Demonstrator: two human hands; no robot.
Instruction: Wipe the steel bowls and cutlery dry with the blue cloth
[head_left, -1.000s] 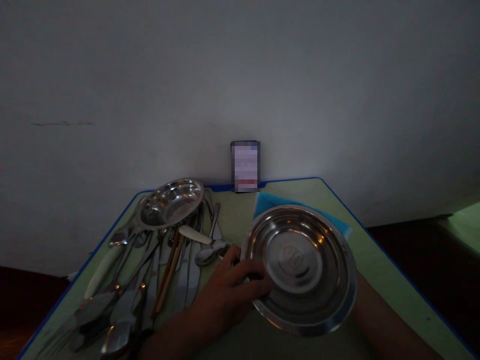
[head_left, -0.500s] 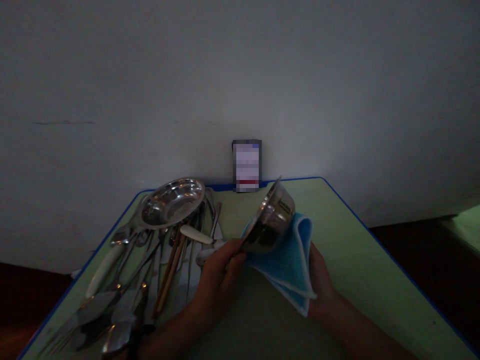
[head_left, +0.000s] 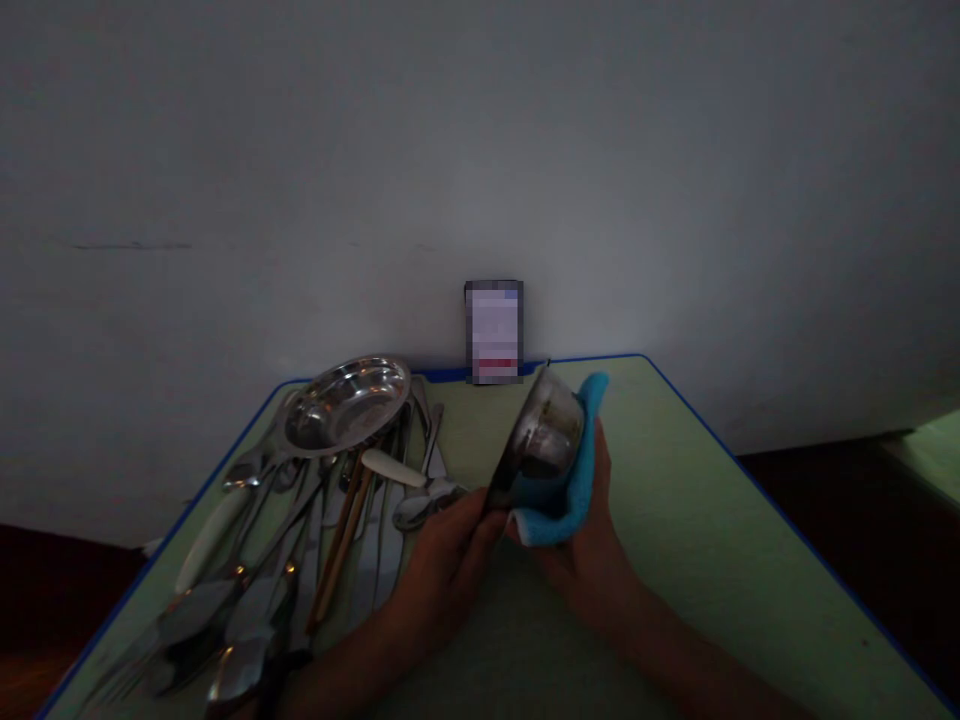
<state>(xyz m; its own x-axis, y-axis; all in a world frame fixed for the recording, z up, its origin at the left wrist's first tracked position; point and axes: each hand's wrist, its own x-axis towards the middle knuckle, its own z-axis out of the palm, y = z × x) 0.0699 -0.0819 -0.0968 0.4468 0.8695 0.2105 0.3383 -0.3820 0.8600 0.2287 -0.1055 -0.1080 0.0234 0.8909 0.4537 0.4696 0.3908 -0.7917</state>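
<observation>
left hand [head_left: 454, 555] grips a round, tilted metal bowl [head_left: 551, 425]; right hand [head_left: 600, 555] holds a curved, fuzzy blue cloth [head_left: 581, 490] against it.

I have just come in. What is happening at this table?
Someone's left hand grips a tilted metal bowl by its rim, while the right hand holds a blue cloth at the outside of its base. Utensils lie spread on the green table to the left, with a second metal bowl at their far end.
</observation>
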